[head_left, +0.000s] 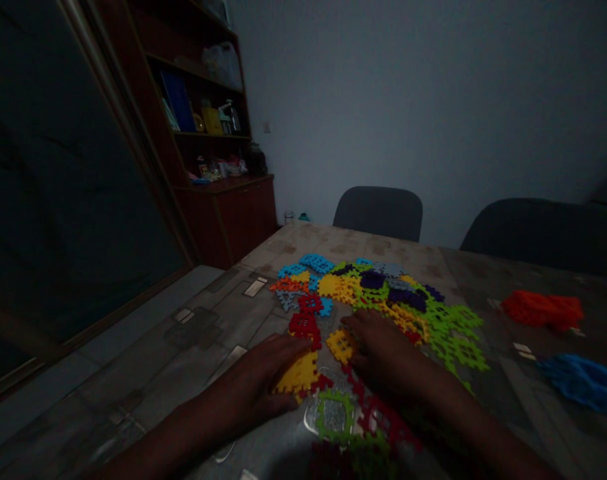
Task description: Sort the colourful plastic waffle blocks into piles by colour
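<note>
My left hand [268, 373] is closed on a yellow toothed building tile [299, 375], thumb at its near side and fingers over its far edge. Between the fingertips of my right hand [378, 347] is a smaller yellow window tile [340, 345], a short gap away from the first. Red window tiles [304, 325] lie just beyond my left fingers. Nearer to me are a green square frame [334, 415] and red pieces [383, 421], partly hidden under my right forearm. A mixed heap of yellow tiles [340, 288], blue, purple and green pieces spreads beyond both hands.
On the table [208, 360], an orange cluster of pieces [542, 309] and a blue cluster [583, 381] lie at the right. Two grey chairs [378, 210] stand behind the far edge. A wooden cabinet [246, 210] with filled shelves is at the back left.
</note>
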Action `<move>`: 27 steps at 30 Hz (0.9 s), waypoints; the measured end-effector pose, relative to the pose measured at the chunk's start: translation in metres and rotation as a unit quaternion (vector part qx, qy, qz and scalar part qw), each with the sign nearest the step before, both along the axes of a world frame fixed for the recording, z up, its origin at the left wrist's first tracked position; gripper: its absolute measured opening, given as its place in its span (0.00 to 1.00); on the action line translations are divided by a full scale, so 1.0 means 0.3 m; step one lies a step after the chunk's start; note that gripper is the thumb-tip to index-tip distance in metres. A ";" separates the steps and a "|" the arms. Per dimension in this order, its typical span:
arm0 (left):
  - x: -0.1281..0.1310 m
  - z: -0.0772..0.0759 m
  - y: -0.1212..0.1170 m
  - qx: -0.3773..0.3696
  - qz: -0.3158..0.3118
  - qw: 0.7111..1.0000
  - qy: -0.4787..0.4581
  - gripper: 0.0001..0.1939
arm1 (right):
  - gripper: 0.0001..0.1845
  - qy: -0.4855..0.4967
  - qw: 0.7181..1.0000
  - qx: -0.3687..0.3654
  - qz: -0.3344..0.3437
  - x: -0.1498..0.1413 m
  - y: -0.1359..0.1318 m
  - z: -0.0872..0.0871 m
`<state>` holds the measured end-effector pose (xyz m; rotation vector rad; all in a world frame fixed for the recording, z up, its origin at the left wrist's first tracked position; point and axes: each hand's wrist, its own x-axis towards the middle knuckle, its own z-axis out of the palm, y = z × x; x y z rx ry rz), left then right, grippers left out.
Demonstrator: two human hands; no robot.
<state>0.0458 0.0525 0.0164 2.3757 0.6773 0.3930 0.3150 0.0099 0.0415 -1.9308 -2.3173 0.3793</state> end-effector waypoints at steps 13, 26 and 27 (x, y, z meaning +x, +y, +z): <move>0.024 0.018 -0.025 -0.016 0.035 0.999 0.018 0.34 | 0.25 -0.098 0.989 -0.004 -0.107 -0.139 0.005 0.017; 0.009 0.004 -0.013 0.003 0.068 0.998 -0.007 0.31 | 0.18 0.001 0.995 0.062 -0.074 -0.005 -0.042 0.027; 0.007 0.005 -0.012 0.003 0.072 0.997 -0.001 0.31 | 0.18 0.003 0.995 0.066 -0.076 0.013 -0.048 0.031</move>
